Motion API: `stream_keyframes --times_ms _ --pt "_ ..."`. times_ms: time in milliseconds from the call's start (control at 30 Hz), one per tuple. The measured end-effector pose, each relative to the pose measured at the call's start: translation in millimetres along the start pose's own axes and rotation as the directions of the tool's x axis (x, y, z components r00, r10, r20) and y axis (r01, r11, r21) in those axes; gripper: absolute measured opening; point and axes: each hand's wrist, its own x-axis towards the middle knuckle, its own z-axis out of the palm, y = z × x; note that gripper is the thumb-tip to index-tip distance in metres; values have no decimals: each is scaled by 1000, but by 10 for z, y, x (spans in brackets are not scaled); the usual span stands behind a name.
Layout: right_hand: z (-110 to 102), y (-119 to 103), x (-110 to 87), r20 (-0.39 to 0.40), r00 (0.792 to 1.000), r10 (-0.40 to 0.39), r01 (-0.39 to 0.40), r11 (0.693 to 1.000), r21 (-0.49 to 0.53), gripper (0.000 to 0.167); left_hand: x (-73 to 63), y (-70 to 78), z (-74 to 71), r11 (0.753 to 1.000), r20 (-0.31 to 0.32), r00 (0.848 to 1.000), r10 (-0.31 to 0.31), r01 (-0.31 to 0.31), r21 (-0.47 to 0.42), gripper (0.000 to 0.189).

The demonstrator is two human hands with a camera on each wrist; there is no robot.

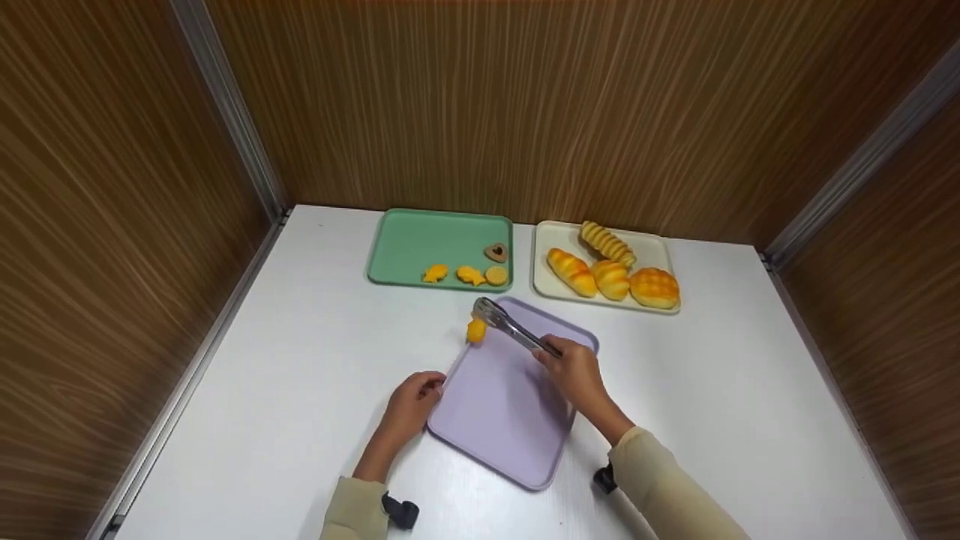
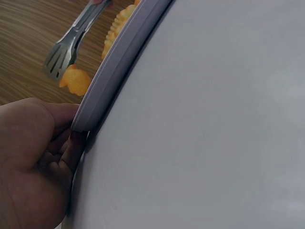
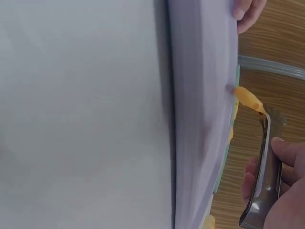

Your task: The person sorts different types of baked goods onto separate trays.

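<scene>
My right hand (image 1: 576, 373) grips a pair of metal tongs (image 1: 517, 328), whose slotted heads point away to the left. At the tips of the tongs is a small orange-yellow fish-shaped cracker (image 1: 476, 331), overlapping the far left edge of a lilac tray (image 1: 501, 409) in the head view. In the right wrist view the cracker (image 3: 248, 99) sits right at the tongs' tips. My left hand (image 1: 411, 405) pinches the tray's left rim; the left wrist view shows the thumb over the rim (image 2: 101, 90) and other fingers curled below it.
Behind the lilac tray, a green tray (image 1: 431, 238) holds two fish-shaped pieces, a round biscuit (image 1: 496, 275) and a triangular piece with a heart-shaped center (image 1: 496, 252). To its right, a cream tray (image 1: 551, 236) carries several bread rolls (image 1: 572, 271). Wood-grain panels (image 1: 480, 105) enclose the white table (image 1: 300, 337).
</scene>
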Motion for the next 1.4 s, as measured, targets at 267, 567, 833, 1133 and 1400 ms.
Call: stream_keyframes --times_ms 267,567,833,1133,1400 --pt "-70 95 -75 17 999 50 -50 998 -38 16 2 3 1 999 9 999 32 -32 8 25" --pt "-97 125 -173 0 1000 5 -5 1000 6 7 -7 -11 -8 1000 12 1000 3 -3 14 25" --pt "-89 132 -217 8 1000 14 -14 998 54 7 -4 -20 -2 1000 2 1000 -8 8 15 25" --pt "-81 115 -181 -24 1000 18 -16 997 81 6 -5 -16 -9 1000 5 1000 19 -19 1 26" --pt "-52 78 16 -61 997 37 -30 993 111 8 -4 -11 -11 999 6 999 36 -36 -1 25"
